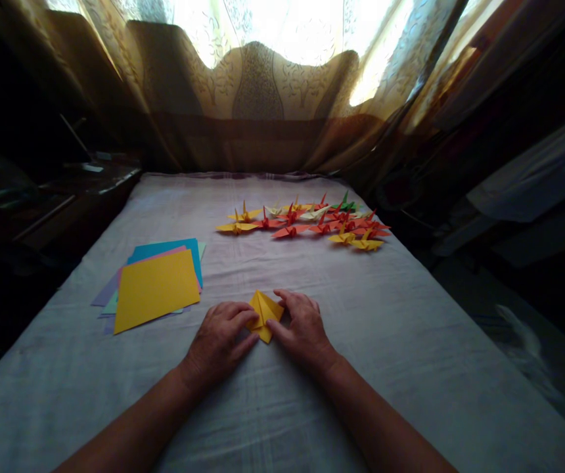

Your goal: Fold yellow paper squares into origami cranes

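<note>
A partly folded yellow paper (pixel 263 314) lies on the white cloth in front of me, shaped like a kite with a point toward me. My left hand (pixel 219 343) rests on its left side, fingers curled and pressing the fold. My right hand (pixel 301 326) presses the paper's right edge, fingers bent down on it. Both hands hold the same piece flat against the cloth.
A stack of coloured paper sheets (pixel 157 287), yellow on top, lies to the left. Several finished paper cranes (pixel 307 222) in red, yellow, green and white sit in a group farther back. Curtains (pixel 263 98) hang behind the cloth-covered surface (pixel 410 341); dark furniture stands at the left.
</note>
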Demonstrator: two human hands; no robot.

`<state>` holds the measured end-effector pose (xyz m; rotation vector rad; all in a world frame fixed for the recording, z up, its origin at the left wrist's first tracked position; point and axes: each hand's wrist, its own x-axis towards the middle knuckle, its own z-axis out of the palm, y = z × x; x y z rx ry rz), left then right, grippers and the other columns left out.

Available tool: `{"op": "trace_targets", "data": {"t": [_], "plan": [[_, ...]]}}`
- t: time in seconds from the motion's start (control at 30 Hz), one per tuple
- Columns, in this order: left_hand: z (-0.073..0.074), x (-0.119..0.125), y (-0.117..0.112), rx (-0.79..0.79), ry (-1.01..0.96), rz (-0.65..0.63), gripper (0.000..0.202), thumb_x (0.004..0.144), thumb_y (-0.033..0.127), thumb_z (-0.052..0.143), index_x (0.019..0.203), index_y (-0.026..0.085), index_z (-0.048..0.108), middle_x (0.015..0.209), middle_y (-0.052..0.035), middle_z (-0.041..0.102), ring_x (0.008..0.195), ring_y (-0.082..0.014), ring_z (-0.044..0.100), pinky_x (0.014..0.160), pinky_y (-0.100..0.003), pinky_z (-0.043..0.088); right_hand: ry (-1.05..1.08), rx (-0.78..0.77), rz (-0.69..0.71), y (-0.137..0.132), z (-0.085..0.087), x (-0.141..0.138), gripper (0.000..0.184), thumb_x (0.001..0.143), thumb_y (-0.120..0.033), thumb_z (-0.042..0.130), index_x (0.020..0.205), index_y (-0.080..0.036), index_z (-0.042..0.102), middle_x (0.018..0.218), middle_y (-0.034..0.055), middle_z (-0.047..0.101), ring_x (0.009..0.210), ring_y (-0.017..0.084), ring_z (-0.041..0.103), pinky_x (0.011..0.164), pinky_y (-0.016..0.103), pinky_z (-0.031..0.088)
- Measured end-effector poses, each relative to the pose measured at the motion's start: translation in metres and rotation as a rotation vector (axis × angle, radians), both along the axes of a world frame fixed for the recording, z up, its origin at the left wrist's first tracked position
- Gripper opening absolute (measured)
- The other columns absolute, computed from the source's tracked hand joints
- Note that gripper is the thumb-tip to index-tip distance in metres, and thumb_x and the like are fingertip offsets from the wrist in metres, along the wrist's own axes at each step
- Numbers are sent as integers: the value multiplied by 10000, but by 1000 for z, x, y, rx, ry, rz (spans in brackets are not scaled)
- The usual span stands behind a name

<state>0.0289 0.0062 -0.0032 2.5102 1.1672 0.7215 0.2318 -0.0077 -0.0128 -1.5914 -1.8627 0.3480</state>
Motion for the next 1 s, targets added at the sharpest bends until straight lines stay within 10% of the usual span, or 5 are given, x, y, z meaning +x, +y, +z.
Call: {"op": "trace_targets", "data": {"t": [0.27, 0.53, 1.0], "plan": [[-2, 0, -2, 40, -20, -1, 214, 843, 215, 627, 1056, 234, 649, 1132, -85, 688, 1051, -248, 633, 926, -422, 503, 115, 61, 32, 0, -8, -7, 485, 747, -142, 614, 1221, -217, 543, 881, 16, 676, 801, 188, 639, 775, 324, 501], [5, -1, -4, 193, -141, 78, 204, 911, 233, 556, 1109, 237, 604, 1090, -82, 686, 1035, -233, 637, 924, -407, 517, -23, 494, 51, 2, 15, 16, 267, 874, -115, 480, 1051, -242, 633, 884, 62, 681, 886, 208, 643, 873, 384, 500], [-2, -2, -3, 142, 106, -57, 231, 934, 286, 559, 1111, 225, 695, 1139, -74, 736, 1058, -255, 654, 958, -450, 461, -244, 249, 304, -12, 1, 8, 158, 916, -149, 540, 915, -213, 685, 958, 65, 706, 918, 192, 620, 871, 327, 465]]}}
